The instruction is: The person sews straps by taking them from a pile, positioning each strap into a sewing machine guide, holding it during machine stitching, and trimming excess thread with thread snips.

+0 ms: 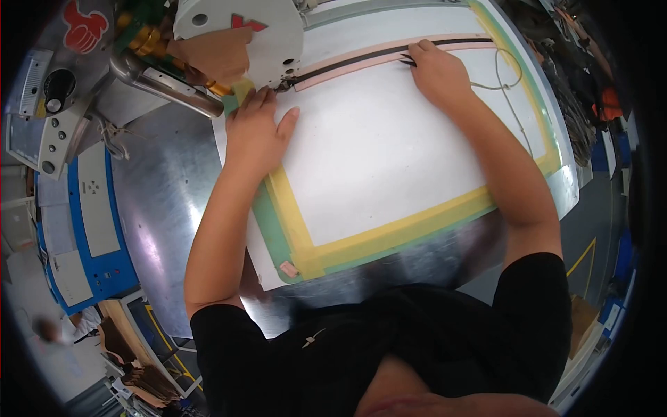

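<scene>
White board (375, 153) below, the strip (347, 63) is best kept flat under the right hand (441, 75), curled round prongs (408, 60), left hand (256, 135) spread by the machine (278, 38).

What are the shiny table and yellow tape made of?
The table looks like smooth, polished metal: it's grey with bright reflections. The yellow tape seems to be dull paper masking tape, from its pale, flat look, but could be plastic.

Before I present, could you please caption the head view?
Right hand with pointed tool at pink strip, left hand by sewing machine.
</scene>
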The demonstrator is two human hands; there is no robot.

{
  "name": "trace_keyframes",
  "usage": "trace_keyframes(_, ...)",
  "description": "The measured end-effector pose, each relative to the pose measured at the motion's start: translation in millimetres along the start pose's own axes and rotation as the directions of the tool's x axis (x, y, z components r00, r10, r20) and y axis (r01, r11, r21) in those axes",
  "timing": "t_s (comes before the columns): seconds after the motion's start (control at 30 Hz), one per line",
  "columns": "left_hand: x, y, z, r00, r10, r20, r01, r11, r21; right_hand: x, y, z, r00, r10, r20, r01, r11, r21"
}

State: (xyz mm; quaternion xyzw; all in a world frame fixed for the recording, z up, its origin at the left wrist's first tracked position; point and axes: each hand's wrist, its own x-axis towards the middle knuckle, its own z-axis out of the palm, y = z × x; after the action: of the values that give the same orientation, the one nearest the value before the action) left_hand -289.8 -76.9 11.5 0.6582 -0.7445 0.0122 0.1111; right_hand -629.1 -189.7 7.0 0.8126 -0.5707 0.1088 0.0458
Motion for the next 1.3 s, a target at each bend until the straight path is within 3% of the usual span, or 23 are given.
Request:
trace_keyframes(0.17, 7, 7, -12, 0.999, -0.034, 0.011, 0.034, 0.999, 0.025, 7, -14, -8, 0.999, -0.030, 0.039, 0.032, 0.997, -0.065)
trace_keyframes(0.27, 3, 17, 2, 0.983, 0.110, -0.147, -0.110, 0.994, 0.013, 8, -53, -19, 0.988, -0.138, 0.063, 0.139, 0.990, -0.012)
trace_keyframes(0.37, 5, 18, 13, 0.961, 0.172, -0.217, -0.185, 0.982, -0.039, 6, -92, -3, 0.967, -0.254, -0.011, 0.252, 0.952, 0.172)
trace_keyframes(0.5, 7, 14, 16, 0.977, 0.148, -0.154, -0.152, 0.988, -0.015, 2, -118, 7, 0.953, -0.292, 0.083, 0.277, 0.949, 0.153)
trace_keyframes(0.7, 9, 14, 9, 0.988, 0.133, -0.073, -0.136, 0.990, -0.032, 3, -120, 0, 0.941, -0.326, 0.086, 0.317, 0.942, 0.110)
trace_keyframes(0.9, 6, 13, 15, 0.987, 0.132, -0.096, -0.135, 0.991, -0.022, 1, -118, 5, 0.921, -0.388, -0.035, 0.390, 0.915, 0.108)
trace_keyframes(1.2, 5, 11, 20, 0.978, 0.154, -0.142, -0.157, 0.988, -0.007, 1, -119, -1, 0.923, -0.385, 0.005, 0.381, 0.913, 0.148)
trace_keyframes(1.3, 6, 11, 19, 0.979, 0.152, -0.139, -0.154, 0.988, -0.007, 4, -131, -33, 0.912, -0.358, 0.201, 0.362, 0.932, 0.016)
